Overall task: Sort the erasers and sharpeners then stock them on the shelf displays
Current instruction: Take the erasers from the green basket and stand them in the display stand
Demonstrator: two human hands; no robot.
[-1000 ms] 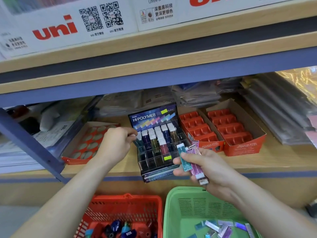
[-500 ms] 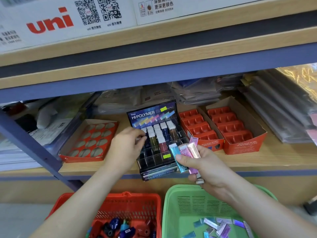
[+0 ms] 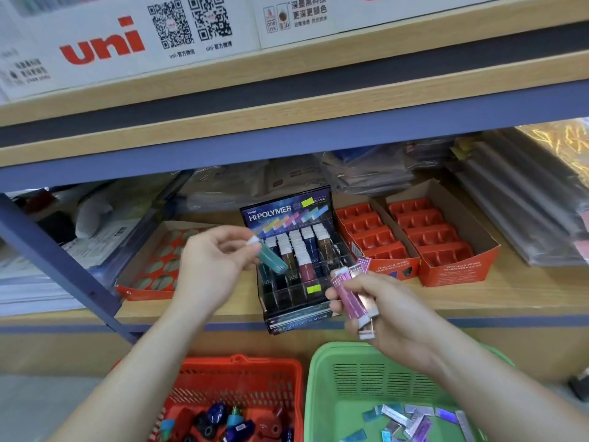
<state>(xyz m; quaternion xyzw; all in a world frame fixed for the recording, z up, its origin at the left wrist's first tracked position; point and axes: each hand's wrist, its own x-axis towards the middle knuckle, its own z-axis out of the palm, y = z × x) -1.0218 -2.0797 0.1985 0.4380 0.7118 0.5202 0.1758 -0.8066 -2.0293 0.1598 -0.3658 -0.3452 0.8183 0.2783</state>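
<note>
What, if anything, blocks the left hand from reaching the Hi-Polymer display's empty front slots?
Probably nothing: the left hand, pinching a teal eraser, hovers beside the display; the right hand holds pink erasers at its right edge.

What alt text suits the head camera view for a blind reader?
A person's left hand pinches a teal eraser at a Hi-Polymer display on a shelf; the right hand grips pink erasers. A red basket and a green basket sit below.

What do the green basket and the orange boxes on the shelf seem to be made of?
Green basket: likely moulded plastic, matte; slotted vents in its wall. Orange boxes: probably printed cardboard; the inner flaps are plain brown, with folded edges. Their red trays may be thin plastic.
</note>
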